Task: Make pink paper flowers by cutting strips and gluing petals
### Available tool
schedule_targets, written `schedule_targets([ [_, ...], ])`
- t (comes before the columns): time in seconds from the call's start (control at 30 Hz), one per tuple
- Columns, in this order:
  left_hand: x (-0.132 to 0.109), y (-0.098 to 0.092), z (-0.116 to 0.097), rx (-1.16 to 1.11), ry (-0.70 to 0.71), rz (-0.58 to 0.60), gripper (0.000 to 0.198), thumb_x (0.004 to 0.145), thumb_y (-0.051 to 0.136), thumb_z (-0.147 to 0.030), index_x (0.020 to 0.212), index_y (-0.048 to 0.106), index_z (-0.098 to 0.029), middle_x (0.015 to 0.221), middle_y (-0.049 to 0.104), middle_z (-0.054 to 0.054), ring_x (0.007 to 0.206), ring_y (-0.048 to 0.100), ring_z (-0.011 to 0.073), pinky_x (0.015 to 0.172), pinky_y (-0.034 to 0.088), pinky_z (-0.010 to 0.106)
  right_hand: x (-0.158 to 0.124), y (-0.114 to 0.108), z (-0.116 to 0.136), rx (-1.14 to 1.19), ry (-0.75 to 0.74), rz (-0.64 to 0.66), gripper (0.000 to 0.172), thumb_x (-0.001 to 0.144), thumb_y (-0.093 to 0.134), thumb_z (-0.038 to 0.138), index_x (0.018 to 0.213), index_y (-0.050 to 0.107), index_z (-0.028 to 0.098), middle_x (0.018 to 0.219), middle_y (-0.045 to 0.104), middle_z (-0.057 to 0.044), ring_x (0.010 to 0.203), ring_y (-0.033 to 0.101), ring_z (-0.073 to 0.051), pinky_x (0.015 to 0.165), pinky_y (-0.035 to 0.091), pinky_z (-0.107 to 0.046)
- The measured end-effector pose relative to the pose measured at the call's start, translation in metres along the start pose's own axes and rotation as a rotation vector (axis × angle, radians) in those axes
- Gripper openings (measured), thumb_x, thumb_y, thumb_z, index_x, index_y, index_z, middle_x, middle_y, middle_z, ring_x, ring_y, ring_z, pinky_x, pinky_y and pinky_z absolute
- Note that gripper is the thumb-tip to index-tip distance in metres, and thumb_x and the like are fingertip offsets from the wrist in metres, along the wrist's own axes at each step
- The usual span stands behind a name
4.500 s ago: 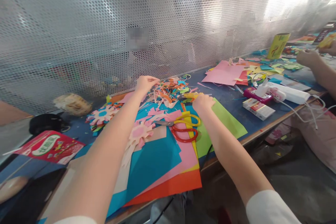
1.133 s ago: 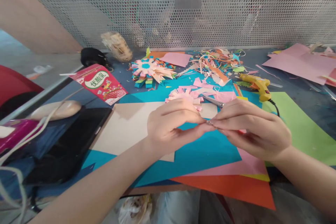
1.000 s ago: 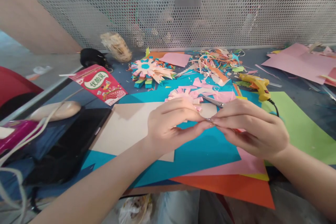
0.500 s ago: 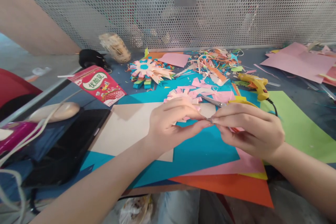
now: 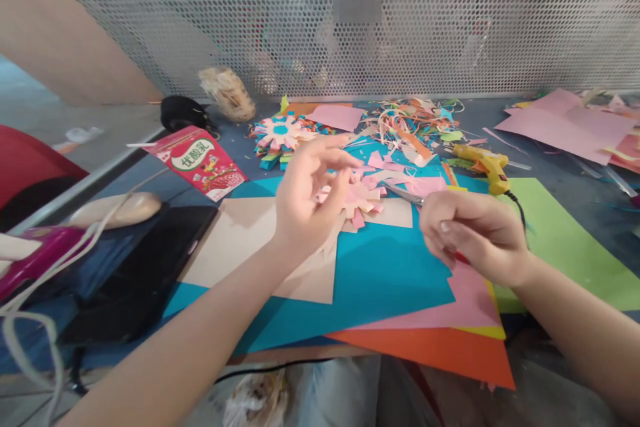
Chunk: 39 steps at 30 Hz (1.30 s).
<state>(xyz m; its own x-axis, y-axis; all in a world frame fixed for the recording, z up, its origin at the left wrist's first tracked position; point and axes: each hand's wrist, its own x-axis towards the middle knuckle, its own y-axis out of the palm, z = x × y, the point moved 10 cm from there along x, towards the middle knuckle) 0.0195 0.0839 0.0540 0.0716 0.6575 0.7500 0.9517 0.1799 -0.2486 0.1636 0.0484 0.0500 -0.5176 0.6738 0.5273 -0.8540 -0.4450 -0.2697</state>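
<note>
My left hand point(image 5: 315, 190) is raised over a pink paper flower point(image 5: 363, 203), its fingers loosely curled and apart with nothing visible between them. The flower has fringed petals and lies on cream paper point(image 5: 260, 240), partly hidden by that hand. To the right, my right hand point(image 5: 473, 233) is closed, thumb pressed against the curled fingers; whatever it may hold is hidden. Just beyond its knuckles show the metal blades of scissors point(image 5: 405, 193), and a bit of red peeks out beneath the hand. Blue paper point(image 5: 390, 273) spreads below both hands.
A yellow glue gun point(image 5: 485, 163) lies at the right, near green paper point(image 5: 565, 233). Behind are a layered paper flower point(image 5: 280, 130) and paper scraps point(image 5: 407, 123). A red carton point(image 5: 205, 163) and black tablet-like slab point(image 5: 145, 267) occupy the left. A perforated metal panel point(image 5: 280, 20) stands behind.
My hands, fingertips together before, have come apart. The left moved up and back over the pink flower and its fingers spread; the right drew slightly right and curled closed.
</note>
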Motion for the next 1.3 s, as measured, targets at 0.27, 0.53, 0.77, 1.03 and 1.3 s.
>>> schedule_targets([
  [0.27,0.024,-0.030,0.055,0.157,-0.190,-0.073,0.018,0.075,0.063,-0.028,0.088,0.060,-0.017,0.090,0.069,0.005,0.082,0.065,0.0143,0.059,0.048,0.020,-0.030,0.059,-0.017,0.239,0.264,0.756,0.039,0.079,0.060,0.043,0.052,0.051,0.015,0.048,0.047,0.004,0.045,0.043,-0.004,0.046,0.035,-0.016],
  [0.53,0.006,-0.002,0.119,0.485,-0.488,0.458,0.034,0.073,0.059,-0.046,0.087,0.062,-0.015,0.094,0.068,0.011,0.089,0.062,0.0245,0.081,0.046,0.035,-0.060,0.078,0.007,0.401,0.411,1.214,0.054,0.062,0.058,0.067,0.083,0.068,0.018,0.081,0.070,-0.006,0.074,0.067,-0.012,0.061,0.051,-0.015],
  [0.77,-0.001,0.015,0.122,0.366,-0.502,0.571,0.034,0.067,0.064,-0.034,0.097,0.060,-0.019,0.088,0.066,0.005,0.086,0.062,0.0214,0.076,0.047,0.032,-0.036,0.057,-0.016,0.392,0.372,0.935,0.033,0.074,0.065,0.044,0.068,0.050,0.015,0.076,0.060,-0.003,0.070,0.058,-0.009,0.067,0.048,-0.022],
  [1.03,0.002,0.019,0.121,0.170,-0.482,0.514,0.037,0.067,0.063,-0.034,0.100,0.056,-0.016,0.094,0.063,0.008,0.081,0.062,0.0189,0.074,0.049,0.031,-0.017,0.030,-0.050,0.064,0.502,0.545,0.040,0.076,0.062,0.046,0.060,0.040,0.016,0.050,0.035,0.010,0.044,0.030,-0.002,0.040,0.025,-0.014],
  [1.3,-0.008,0.030,0.110,0.344,-0.419,0.631,0.061,0.067,0.067,-0.037,0.121,0.049,-0.016,0.116,0.060,0.012,0.097,0.061,0.0246,0.078,0.047,0.030,-0.029,-0.010,0.028,-0.249,0.211,0.257,0.052,0.066,0.063,0.061,0.093,0.050,0.019,0.086,0.057,-0.001,0.082,0.059,-0.012,0.070,0.049,-0.028],
])
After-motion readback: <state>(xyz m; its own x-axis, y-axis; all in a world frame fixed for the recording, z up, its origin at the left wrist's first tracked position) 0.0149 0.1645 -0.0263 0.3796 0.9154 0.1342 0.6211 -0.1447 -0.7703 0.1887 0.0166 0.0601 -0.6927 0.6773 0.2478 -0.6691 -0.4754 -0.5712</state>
